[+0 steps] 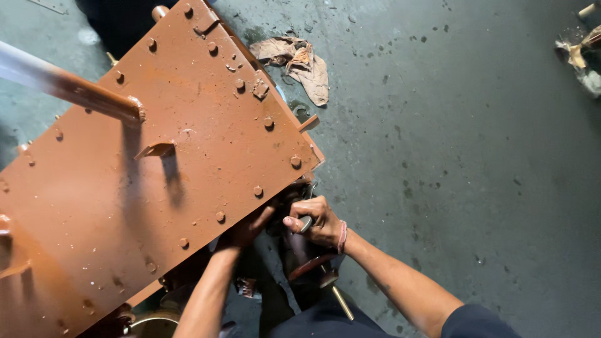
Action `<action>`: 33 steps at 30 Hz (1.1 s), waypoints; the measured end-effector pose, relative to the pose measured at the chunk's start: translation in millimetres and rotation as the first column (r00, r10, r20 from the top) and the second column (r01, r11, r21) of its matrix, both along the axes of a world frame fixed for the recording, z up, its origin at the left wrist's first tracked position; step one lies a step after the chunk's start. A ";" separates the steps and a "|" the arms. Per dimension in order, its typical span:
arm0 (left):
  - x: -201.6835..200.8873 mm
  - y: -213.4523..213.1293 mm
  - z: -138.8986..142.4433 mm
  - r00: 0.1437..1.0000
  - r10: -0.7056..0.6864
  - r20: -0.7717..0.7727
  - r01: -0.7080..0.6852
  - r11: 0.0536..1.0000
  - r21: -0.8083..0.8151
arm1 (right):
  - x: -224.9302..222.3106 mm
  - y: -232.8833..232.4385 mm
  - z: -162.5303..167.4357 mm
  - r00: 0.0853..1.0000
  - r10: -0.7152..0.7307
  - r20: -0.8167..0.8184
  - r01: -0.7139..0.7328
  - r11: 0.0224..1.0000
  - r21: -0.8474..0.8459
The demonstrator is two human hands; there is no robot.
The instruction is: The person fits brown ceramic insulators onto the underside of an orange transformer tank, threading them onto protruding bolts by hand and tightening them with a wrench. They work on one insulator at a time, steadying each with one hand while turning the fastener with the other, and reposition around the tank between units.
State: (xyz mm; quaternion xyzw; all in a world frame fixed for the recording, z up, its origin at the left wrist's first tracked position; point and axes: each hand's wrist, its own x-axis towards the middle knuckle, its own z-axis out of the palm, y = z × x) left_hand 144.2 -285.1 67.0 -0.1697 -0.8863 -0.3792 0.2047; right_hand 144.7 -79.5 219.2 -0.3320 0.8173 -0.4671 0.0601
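A large brown-painted steel cover plate (144,181) with bolts along its rim fills the left half of the head view. My left hand (247,228) reaches under the plate's lower right edge, its fingers partly hidden in shadow. My right hand (316,220), a cord band on its wrist, is closed around a metal tool handle (305,223) beside the plate's corner. Below the hands sits a dark round fitting (307,260) with a reddish flange. What the left hand touches is hidden.
A brown pipe (69,87) stands out from the plate at upper left. A crumpled rag (300,62) lies on the grey concrete floor (469,156) beyond the plate. Scraps lie at the top right corner (582,50). A threaded rod (341,302) lies near my lap.
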 end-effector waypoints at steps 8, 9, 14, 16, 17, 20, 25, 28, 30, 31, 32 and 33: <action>-2.7 -2.0 -0.8 0.999 -0.030 0.022 0.029 0.999 0.027 | -1.0 -0.2 -5.7 1.000 -0.012 0.019 0.012 1.000 -0.009; -3.1 -2.2 -1.3 0.999 -0.032 0.024 0.031 0.999 0.028 | -0.7 0.4 -5.8 1.000 -0.015 0.025 0.015 1.000 -0.007; -2.9 -2.4 -3.3 0.998 -0.047 0.033 0.046 0.998 0.040 | -1.9 4.6 -12.3 0.998 -0.051 0.046 0.052 0.999 -0.008; -3.1 -2.8 -3.7 0.998 -0.053 0.035 0.051 0.998 0.047 | -3.3 7.4 -16.9 0.986 -0.156 0.067 0.158 0.987 -0.033; -3.2 -3.2 -3.6 0.998 -0.052 0.038 0.050 0.997 0.050 | -4.2 8.5 -19.1 0.976 -0.203 0.081 0.207 0.977 -0.046; -4.4 -4.0 -3.9 0.997 -0.063 0.037 0.061 0.997 0.057 | -7.0 9.9 -24.3 0.964 -0.259 -0.054 0.260 0.966 0.016; -6.1 -8.8 -3.8 0.996 -0.085 0.040 0.082 0.994 0.069 | -9.1 4.0 -22.6 0.950 -0.308 0.056 0.301 0.947 0.111; -5.5 -11.8 -3.9 0.994 -0.095 0.045 0.091 0.993 0.074 | -8.8 -2.1 -17.9 0.956 -0.291 0.032 0.283 0.946 0.158; -4.9 -12.4 -4.3 0.994 -0.101 0.043 0.097 0.992 0.079 | -8.9 -5.7 -15.1 0.958 -0.286 0.006 0.281 0.944 0.173; -4.9 -11.9 -4.7 0.994 -0.102 0.045 0.098 0.992 0.082 | -9.0 -6.4 -13.6 0.957 -0.290 -0.001 0.285 0.940 0.185; -4.3 -11.6 -5.0 0.994 -0.104 0.045 0.100 0.992 0.083 | -9.1 -8.2 -13.0 0.955 -0.295 -0.006 0.290 0.937 0.194; -4.4 -10.5 -5.3 0.994 -0.103 0.045 0.099 0.991 0.084 | -8.8 -9.2 -12.2 0.953 -0.302 -0.004 0.298 0.935 0.191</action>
